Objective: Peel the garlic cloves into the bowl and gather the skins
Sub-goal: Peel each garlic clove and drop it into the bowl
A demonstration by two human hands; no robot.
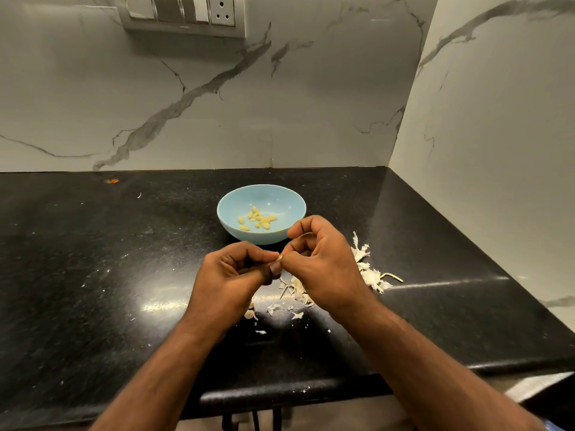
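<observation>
A light blue bowl point(281, 199) stands on the black counter point(93, 259) and holds several peeled yellow cloves point(257, 218). Just in front of the bowl, my left hand point(231, 276) and my right hand point(320, 262) meet fingertip to fingertip. Both pinch a small garlic clove point(279, 258), of which only a pale tip shows between the fingers. Loose white garlic skins point(368, 272) lie on the counter under and to the right of my right hand, with smaller flakes point(275, 307) below the hands.
Marble walls rise behind the counter and along its right side. A switch panel with a socket point(183, 12) hangs on the back wall. A small orange scrap point(112, 181) lies at the back left. The counter's front edge point(280, 390) runs under my forearms.
</observation>
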